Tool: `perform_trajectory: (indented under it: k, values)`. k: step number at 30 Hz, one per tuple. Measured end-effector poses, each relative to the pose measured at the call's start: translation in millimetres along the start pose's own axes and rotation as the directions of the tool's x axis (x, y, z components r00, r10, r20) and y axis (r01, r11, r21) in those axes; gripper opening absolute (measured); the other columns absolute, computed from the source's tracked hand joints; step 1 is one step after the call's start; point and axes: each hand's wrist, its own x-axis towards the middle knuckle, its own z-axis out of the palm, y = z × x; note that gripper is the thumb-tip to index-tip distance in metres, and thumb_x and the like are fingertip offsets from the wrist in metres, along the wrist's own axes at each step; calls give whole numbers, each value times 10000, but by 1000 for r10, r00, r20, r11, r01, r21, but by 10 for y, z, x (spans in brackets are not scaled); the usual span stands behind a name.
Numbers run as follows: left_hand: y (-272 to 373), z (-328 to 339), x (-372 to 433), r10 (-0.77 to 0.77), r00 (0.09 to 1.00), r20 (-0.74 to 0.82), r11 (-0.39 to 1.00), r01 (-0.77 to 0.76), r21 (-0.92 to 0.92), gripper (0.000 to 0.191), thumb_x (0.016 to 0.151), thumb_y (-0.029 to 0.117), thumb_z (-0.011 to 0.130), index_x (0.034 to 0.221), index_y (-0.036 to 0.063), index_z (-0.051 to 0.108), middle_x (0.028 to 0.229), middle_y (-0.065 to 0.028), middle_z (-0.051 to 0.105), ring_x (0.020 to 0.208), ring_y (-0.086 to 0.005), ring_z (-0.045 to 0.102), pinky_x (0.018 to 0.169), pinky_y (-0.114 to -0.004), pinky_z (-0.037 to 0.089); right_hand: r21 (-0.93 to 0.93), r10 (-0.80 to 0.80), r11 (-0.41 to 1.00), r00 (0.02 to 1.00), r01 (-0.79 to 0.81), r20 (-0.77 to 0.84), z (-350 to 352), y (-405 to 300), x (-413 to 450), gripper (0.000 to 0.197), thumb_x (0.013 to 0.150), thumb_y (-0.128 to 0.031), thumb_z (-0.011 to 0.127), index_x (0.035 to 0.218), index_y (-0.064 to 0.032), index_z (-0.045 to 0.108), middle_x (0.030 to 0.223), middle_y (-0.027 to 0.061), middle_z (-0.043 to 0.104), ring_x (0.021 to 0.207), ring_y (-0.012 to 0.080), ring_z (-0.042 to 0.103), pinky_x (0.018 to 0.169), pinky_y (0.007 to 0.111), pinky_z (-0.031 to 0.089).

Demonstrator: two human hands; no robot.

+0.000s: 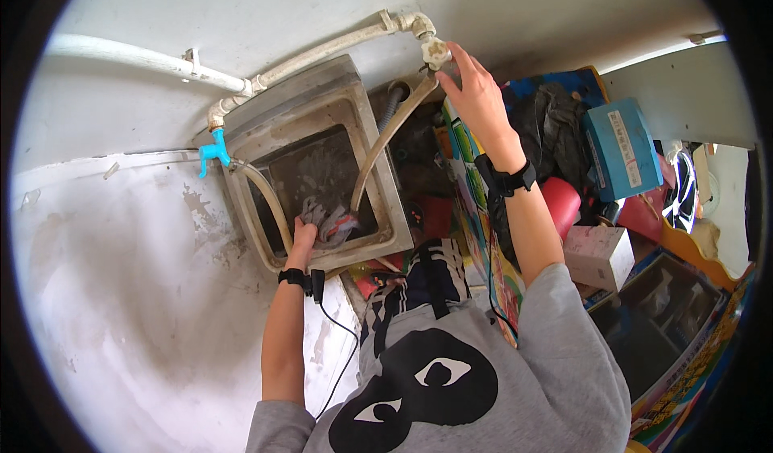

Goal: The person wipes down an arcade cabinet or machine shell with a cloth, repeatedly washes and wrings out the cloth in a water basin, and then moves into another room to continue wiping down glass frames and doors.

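Observation:
My left hand [305, 235] holds a wet-looking grey cloth [331, 224] with an orange-red stripe, low in the near part of the metal sink [395, 223]. Up on the wall at the right, my right hand [477, 87] has its thumb and forefinger at a dirty white valve knob [436, 53]. From below that valve a stained hose [392, 127] curves down into the sink, and its lower end is beside the cloth. A blue tap [213, 153] at the left feeds a second hose [266, 190], which also hangs into the basin.
White pipes [326, 45] run along the wall behind the sink. A grey corrugated drain hose [391, 107] is at its right. Close by my right arm stand a colourful printed panel [477, 211], a black plastic bag [552, 133], a blue box [622, 148] and a white box [598, 253].

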Motion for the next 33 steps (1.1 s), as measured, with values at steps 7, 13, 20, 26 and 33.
perform_trajectory:
  k: [7,13,20,26,33]
  values:
    - [-6,-64,-38,36,999,-25,998,-35,50,750,763,-62,384,1489,-17,203,1388,-209,458,1206,-350,493,962,-347,412,-84,-63,994,990,74,129,-45,-87,321,354,834,-204,691,1121,-23,590,1036,158,621,933,344,641,773,427,548]
    - [5,-46,-89,81,996,-26,991,-78,109,706,779,-53,377,1471,-34,235,1413,-222,443,1254,-339,471,1007,-336,388,-311,197,936,977,-163,80,169,-103,398,410,802,-399,664,909,-16,563,848,190,651,770,360,680,658,429,554]
    - [-316,-343,128,412,909,-58,873,-376,311,610,794,35,432,1399,20,353,1282,-259,562,1194,-430,525,1010,-393,397,-325,379,888,918,-325,119,235,-315,571,449,858,-452,515,1032,-46,592,866,214,701,839,408,686,738,508,532]
    - [-16,-360,-301,479,873,-96,811,-398,430,601,781,68,455,1378,59,388,1244,-275,583,1176,-466,524,985,-453,408,-314,462,853,883,-417,81,298,-235,548,513,874,-485,479,1119,-41,552,921,240,695,873,440,677,769,514,528]
    - [104,-413,-583,567,810,-150,786,-478,393,602,765,65,453,1366,76,412,1231,-282,589,1172,-471,529,981,-459,412,-159,420,894,907,-419,-26,-33,-624,228,416,917,-405,545,1061,-16,522,784,251,676,751,444,673,678,524,539]
